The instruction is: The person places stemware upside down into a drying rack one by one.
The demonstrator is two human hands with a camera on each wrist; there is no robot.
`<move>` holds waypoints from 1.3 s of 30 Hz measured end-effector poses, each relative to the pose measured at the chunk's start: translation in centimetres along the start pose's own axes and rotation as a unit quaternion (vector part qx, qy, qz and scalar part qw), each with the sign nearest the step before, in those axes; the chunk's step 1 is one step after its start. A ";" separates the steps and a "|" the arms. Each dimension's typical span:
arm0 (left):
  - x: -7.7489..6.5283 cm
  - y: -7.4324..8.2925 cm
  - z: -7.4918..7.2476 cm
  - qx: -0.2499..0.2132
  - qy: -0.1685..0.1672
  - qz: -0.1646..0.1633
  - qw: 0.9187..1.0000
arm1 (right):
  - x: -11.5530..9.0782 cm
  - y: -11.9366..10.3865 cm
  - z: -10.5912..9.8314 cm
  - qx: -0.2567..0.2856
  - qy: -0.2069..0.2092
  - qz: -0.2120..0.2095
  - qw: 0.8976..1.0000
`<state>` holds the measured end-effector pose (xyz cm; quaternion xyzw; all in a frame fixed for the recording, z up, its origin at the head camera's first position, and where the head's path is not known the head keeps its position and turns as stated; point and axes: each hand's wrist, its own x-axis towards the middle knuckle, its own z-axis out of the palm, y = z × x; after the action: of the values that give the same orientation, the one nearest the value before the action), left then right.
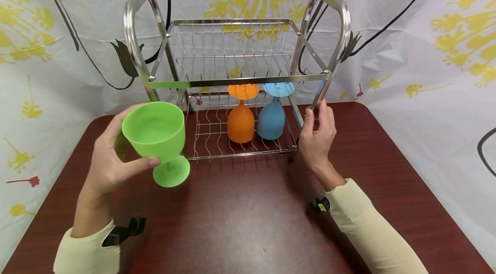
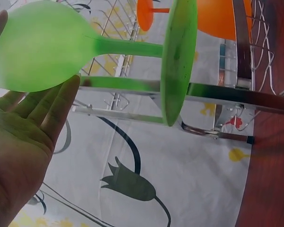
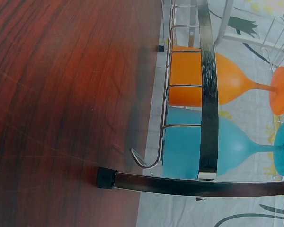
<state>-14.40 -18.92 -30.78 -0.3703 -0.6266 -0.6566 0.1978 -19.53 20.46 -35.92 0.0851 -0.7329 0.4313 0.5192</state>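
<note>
Green goblet point(image 1: 159, 142): bowl up, slightly tilted, raised above the table point(image 1: 232, 222) by the front left of the dish rack point(image 1: 213, 83).
Left hand point(image 1: 108, 162): clasped the goblet's bowl, thumb toward me.
Right hand point(image 1: 318, 138): pinched the rack's right upright point(image 1: 318, 92), well apart from my left.
Orange goblet point(image 1: 241, 124), blue goblet point(image 1: 271, 119): rims down, side by side on the lower tier point(image 1: 217, 156).
Step, my judgement: bringing the green goblet to the rack; next move likely called for inverting it and clearing the upper tier.
Left wrist versus head: showed the green foot's specked underside; only head showed inside the bowl.
Right wrist: showed the upright's black end cap point(image 3: 106, 178); no green goblet.
</note>
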 end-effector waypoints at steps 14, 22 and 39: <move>0.3 0.2 1.6 0.026 -0.015 -0.014 0.999 | -0.1 -0.3 -0.1 -0.010 0.001 -0.005 1.000; 0.6 -0.1 2.1 0.042 -0.017 -0.006 0.999 | 0.0 -0.1 0.0 -0.005 -0.004 0.000 1.000; 1.3 -0.8 3.6 0.147 -0.063 -0.025 0.987 | -0.1 0.1 0.1 -0.017 -0.004 0.007 1.000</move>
<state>-15.00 -15.04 -30.61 -0.3621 -0.7363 -0.5376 0.1941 -19.54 20.40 -36.07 0.0729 -0.7427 0.4218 0.5150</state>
